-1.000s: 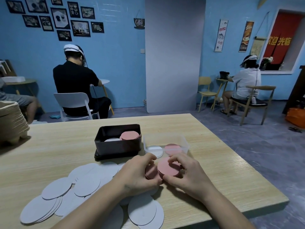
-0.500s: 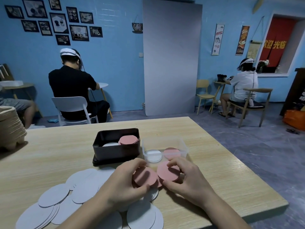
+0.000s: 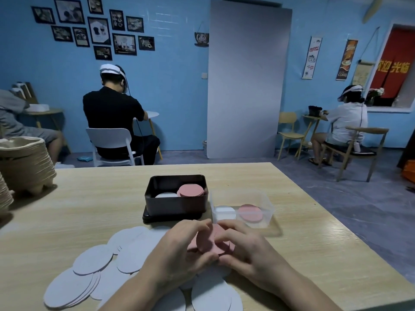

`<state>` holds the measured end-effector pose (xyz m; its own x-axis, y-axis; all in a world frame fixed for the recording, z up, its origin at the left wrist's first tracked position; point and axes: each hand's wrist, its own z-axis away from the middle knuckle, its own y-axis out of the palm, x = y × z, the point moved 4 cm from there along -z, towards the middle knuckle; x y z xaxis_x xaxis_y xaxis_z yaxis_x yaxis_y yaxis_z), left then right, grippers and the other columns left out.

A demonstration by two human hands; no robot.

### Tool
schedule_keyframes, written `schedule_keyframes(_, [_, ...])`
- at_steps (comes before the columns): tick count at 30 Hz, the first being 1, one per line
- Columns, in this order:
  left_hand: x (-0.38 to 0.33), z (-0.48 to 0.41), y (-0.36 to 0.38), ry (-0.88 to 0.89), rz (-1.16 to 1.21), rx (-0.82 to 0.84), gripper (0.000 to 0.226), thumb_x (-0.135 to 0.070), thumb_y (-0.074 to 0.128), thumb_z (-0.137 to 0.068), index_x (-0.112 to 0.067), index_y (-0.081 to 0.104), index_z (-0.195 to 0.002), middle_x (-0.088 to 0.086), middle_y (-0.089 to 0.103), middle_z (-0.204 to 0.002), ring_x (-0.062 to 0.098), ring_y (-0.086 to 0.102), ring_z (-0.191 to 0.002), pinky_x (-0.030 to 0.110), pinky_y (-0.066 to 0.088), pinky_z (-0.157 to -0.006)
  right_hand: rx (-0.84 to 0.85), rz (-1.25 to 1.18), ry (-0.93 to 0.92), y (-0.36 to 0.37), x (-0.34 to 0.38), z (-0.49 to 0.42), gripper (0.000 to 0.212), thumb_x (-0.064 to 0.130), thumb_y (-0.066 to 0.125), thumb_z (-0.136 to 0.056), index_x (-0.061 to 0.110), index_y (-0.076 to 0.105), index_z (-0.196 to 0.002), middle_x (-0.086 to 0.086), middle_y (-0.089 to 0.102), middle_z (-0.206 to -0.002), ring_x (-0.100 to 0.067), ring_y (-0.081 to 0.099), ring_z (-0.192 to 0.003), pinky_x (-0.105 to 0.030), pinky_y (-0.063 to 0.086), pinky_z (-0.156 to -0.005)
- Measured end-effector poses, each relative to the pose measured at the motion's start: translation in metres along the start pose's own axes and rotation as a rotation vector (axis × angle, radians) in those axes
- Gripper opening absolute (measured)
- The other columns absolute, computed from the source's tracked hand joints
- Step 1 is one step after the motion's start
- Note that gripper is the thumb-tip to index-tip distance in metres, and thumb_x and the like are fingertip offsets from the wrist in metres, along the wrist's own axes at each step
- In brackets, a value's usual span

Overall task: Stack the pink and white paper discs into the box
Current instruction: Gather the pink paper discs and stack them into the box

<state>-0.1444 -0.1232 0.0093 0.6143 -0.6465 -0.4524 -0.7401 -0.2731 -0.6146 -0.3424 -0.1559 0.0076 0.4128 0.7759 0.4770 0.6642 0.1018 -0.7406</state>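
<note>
Two hands: left hand [image 3: 179, 250] and right hand [image 3: 249, 250], fingers [image 3: 197, 226] curled round the pink discs [image 3: 207, 242] — gripping.
Discs: just above the desk [image 3: 89, 198], near the clear box [image 3: 268, 206].
Advice: square the edges first — then lower them flat onto its pink pile [image 3: 250, 213].

Two hands, lower centre: left hand [image 3: 179, 252], right hand [image 3: 249, 252]. Two boxes, mid-frame: black box [image 3: 175, 206], clear box [image 3: 268, 209]. Three pink disc piles [image 3: 192, 190]. White discs [image 3: 93, 259], lower left: too overlapped to count. Three seated people [image 3: 112, 113] behind.
</note>
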Motion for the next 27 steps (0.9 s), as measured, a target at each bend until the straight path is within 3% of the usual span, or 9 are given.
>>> schedule_keyframes(3, [-0.002, 0.000, -0.003, 0.025, 0.005, -0.032, 0.035, -0.040, 0.079, -0.083, -0.025, 0.059, -0.107, -0.015, 0.069, -0.105, -0.008, 0.057, -0.120, 0.014, 0.046, -0.095, -0.036, 0.000, -0.010, 0.005, 0.001, -0.004, 0.018, 0.039, 0.070, -0.092, 0.032, 0.064, -0.108, 0.013, 0.054, -0.140, 0.002, 0.050, -0.130, -0.014, 0.041, -0.100])
schedule_keyframes(7, [0.003, 0.003, -0.009, -0.010, 0.080, -0.047, 0.037, -0.039, 0.079, -0.083, -0.023, 0.063, -0.112, -0.015, 0.067, -0.125, -0.001, 0.058, -0.127, 0.016, 0.047, -0.099, -0.106, -0.078, 0.008, 0.004, 0.001, -0.007, 0.017, 0.036, 0.076, -0.088, 0.028, 0.066, -0.100, 0.011, 0.059, -0.136, -0.006, 0.055, -0.130, -0.019, 0.043, -0.100])
schedule_keyframes(12, [0.008, 0.006, -0.014, -0.062, 0.129, -0.119, 0.027, -0.032, 0.077, -0.085, -0.025, 0.068, -0.110, -0.022, 0.071, -0.110, 0.005, 0.070, -0.102, 0.029, 0.058, -0.086, -0.170, -0.225, 0.057, -0.004, 0.002, -0.010, 0.023, 0.037, 0.083, -0.080, 0.035, 0.067, -0.097, 0.017, 0.066, -0.128, -0.011, 0.062, -0.121, -0.021, 0.047, -0.095])
schedule_keyframes(16, [0.010, 0.006, -0.014, -0.078, 0.174, -0.146, 0.019, -0.032, 0.076, -0.089, -0.026, 0.070, -0.106, -0.021, 0.074, -0.108, 0.007, 0.073, -0.102, 0.029, 0.060, -0.085, -0.167, -0.236, 0.072, -0.005, 0.004, -0.014, 0.026, 0.042, 0.083, -0.076, 0.035, 0.068, -0.096, 0.021, 0.066, -0.127, -0.009, 0.064, -0.114, -0.019, 0.047, -0.088])
schedule_keyframes(23, [0.011, 0.005, -0.018, -0.058, 0.163, -0.108, 0.025, -0.036, 0.080, -0.083, -0.024, 0.071, -0.102, -0.021, 0.073, -0.105, 0.004, 0.071, -0.108, 0.030, 0.059, -0.084, -0.125, -0.237, 0.026, -0.006, 0.001, -0.023, 0.026, 0.039, 0.088, -0.078, 0.027, 0.070, -0.093, 0.011, 0.068, -0.127, -0.017, 0.064, -0.117, -0.034, 0.054, -0.091])
schedule_keyframes(27, [0.008, 0.002, -0.020, -0.007, 0.102, -0.081, 0.024, -0.036, 0.084, -0.080, -0.026, 0.069, -0.096, -0.018, 0.072, -0.105, 0.012, 0.070, -0.098, 0.034, 0.056, -0.080, -0.075, -0.159, -0.031, -0.010, 0.002, -0.026, 0.028, 0.041, 0.088, -0.079, 0.026, 0.069, -0.092, 0.013, 0.068, -0.119, -0.010, 0.061, -0.125, -0.032, 0.052, -0.093])
